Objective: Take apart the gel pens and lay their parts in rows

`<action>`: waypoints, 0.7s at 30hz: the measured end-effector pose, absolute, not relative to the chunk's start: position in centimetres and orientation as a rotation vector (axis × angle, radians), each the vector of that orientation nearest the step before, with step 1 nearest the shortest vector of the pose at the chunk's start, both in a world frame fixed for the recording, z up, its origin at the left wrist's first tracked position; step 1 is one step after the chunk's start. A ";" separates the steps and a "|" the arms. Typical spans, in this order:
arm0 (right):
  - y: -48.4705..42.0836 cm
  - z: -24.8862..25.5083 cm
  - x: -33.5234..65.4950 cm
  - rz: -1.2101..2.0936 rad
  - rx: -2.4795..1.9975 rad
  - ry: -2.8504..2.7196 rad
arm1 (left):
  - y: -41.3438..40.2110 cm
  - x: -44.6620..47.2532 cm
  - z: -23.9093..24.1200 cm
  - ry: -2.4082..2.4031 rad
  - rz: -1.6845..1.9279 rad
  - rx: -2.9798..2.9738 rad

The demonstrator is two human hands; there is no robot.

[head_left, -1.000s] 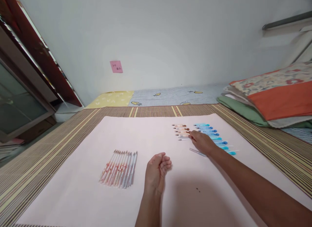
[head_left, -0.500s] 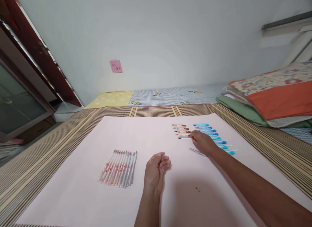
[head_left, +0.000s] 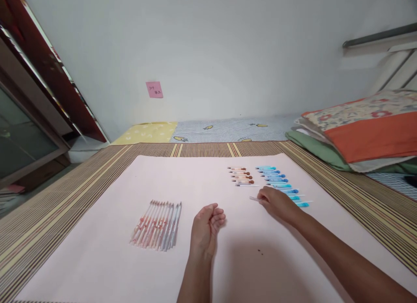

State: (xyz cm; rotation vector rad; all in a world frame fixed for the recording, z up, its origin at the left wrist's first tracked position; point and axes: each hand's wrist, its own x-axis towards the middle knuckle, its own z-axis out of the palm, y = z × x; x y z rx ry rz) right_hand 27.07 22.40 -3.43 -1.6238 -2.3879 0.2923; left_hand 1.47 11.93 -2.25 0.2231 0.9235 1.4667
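My right hand is on the right part of the pink sheet, its thumb and fingers closed around a thin, pale grey pen. Only the pen's left end shows; the rest is under the fingers. My left hand rests side-on near the middle, loosely curled with nothing in it. Left of it lies a neat row of slim pink and grey pens. Beyond my right hand are a column of brown-ended pens and a column of blue-ended pens, which the hand partly covers.
The pink sheet lies on a striped mat. A few dark specks are on the sheet. Folded bedding is piled at the right. A white wall with a pink note stands behind.
My right hand has moved down from the brown-ended pens to the pale grey pen and closed on it. My left hand has stayed almost in place. The view has shifted slightly.
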 end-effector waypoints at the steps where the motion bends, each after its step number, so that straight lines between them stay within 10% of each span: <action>1: 22.7 -3.4 26.8 0.236 -1.611 -2.403 | 11.9 1.5 -2.2 0.931 1.468 0.218; 21: 26.5 -5.3 25.0 -0.145 -1.549 -2.421 | 12.3 1.1 -3.9 0.870 1.468 0.267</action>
